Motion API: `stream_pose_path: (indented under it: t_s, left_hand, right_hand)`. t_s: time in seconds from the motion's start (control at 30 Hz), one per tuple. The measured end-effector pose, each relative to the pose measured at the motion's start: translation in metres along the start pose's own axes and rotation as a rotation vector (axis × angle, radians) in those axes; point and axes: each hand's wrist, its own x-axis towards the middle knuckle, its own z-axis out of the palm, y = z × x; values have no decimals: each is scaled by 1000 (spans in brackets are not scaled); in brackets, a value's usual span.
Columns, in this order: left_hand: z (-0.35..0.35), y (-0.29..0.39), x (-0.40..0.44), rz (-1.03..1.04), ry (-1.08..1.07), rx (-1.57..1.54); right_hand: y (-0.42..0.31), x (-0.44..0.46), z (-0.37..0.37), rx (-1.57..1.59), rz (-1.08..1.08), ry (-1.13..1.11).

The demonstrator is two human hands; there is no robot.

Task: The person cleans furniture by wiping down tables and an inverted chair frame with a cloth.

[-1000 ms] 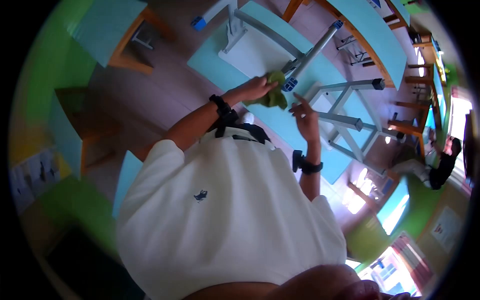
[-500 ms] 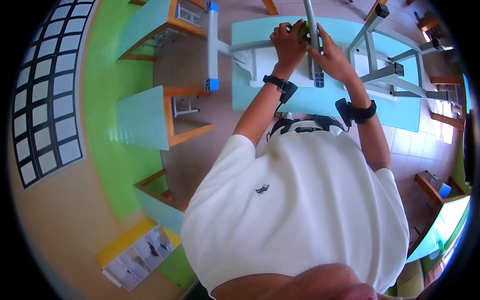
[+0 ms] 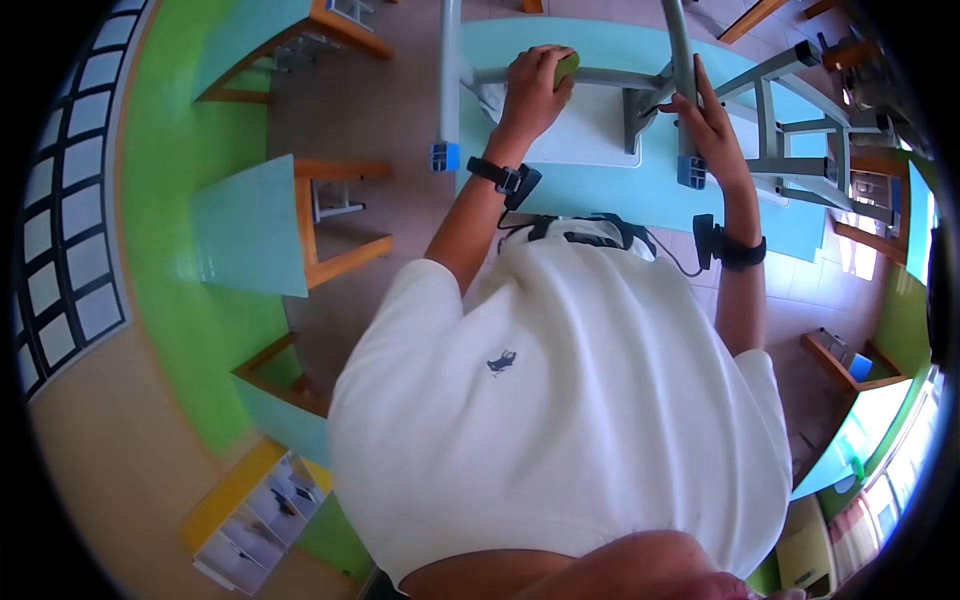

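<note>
An upturned stool [image 3: 652, 80] with grey metal legs and blue end caps rests on the light-blue table. My left hand [image 3: 533, 95] is closed around a green sponge [image 3: 567, 69], which lies against the grey crossbar [image 3: 620, 78] between two legs. At the right-hand leg [image 3: 681, 60], my right hand [image 3: 715, 135] grips the tube above its blue cap, thumb across it and a finger stretched along it. Below the frame lies the stool's white seat [image 3: 585, 135].
A second upturned stool [image 3: 770, 120] shares the table [image 3: 600, 205], close to my right hand. Other desks [image 3: 250, 225] with wooden legs line the green wall on the left. A shelf unit [image 3: 262, 510] stands at lower left.
The stool has turned, so two capped legs now point toward me. My left hand with the sponge has moved left from the leg onto the crossbar; my right hand has shifted right with its leg.
</note>
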Motion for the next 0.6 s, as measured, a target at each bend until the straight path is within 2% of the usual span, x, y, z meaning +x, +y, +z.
stream_pose_path:
  t_s: [0.07,0.13,0.17,0.23,0.27,0.3,0.37,0.43,0.5,0.6]
  left_hand:
    - [-2,11,-3,-20,-13,-23]
    - [-1,27,3,46,-191,67]
    - [9,33,7,14,-157,40]
    - [31,36,12,214,-285,28]
    - [51,34,14,303,-253,109]
    - [61,36,19,266,-230,109]
    - [74,40,25,140,-320,60]
    - [74,42,30,104,-283,57]
    - [72,43,32,27,-391,37]
    - [65,46,33,41,-423,90]
  right_hand:
    - [-5,-4,0,76,36,23]
    - [-6,-2,0,31,59,33]
    - [-9,-2,0,24,83,58]
    - [-23,-2,3,99,121,71]
    - [-34,-2,7,121,134,80]
    - [-42,-1,11,148,147,90]
    - [-41,1,13,137,179,86]
    - [-41,1,12,127,195,114]
    - [-44,0,11,64,158,101]
    - [-40,1,7,-1,159,96]
